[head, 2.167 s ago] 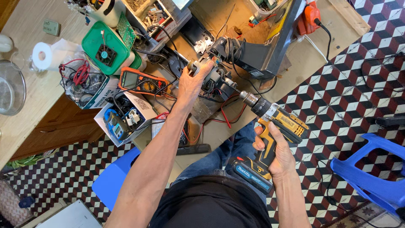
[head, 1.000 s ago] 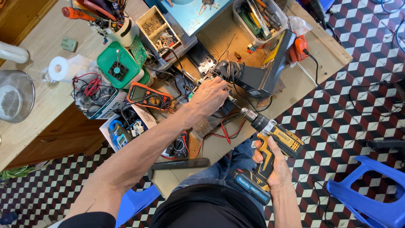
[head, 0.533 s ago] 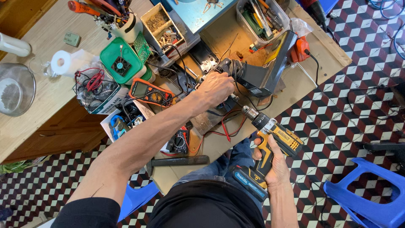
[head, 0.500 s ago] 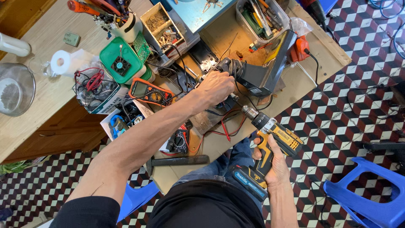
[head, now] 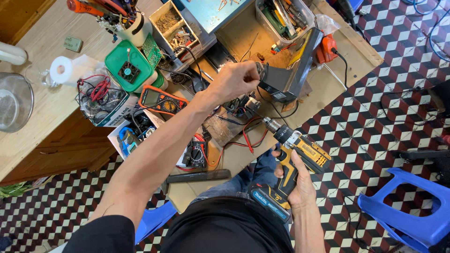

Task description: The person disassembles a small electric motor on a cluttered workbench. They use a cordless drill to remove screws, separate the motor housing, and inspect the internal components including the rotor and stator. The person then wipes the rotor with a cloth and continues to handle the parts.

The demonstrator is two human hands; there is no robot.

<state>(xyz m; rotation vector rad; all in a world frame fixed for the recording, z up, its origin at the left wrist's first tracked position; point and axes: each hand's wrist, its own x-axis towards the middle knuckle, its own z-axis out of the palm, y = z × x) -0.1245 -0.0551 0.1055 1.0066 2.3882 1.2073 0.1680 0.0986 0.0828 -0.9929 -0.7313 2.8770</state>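
Cordless drill [head: 296, 154], yellow and black, held by its pistol grip in my right hand [head: 300, 185], which is wrapped fully round the handle; the chuck points up and left toward the black angled housing [head: 288, 77] on the workbench [head: 328, 89]. I judge the drill rigid and bottom-heavy from its battery pack [head: 268, 202], so the rubbered grip is the sound place to take it. My left hand [head: 236, 79], just left of the housing, is curled nearly shut with fingertips pinched at the housing's edge; whether a small part is pinched there I cannot tell. The housing looks stiff, sharp-edged sheet, best taken by its rim. Below-left of the housing lies an orange multimeter [head: 161, 100]; farther left, a green tray with a small fan [head: 129, 70]. Right of it, on the tiled floor, a blue plastic stool [head: 403, 211].
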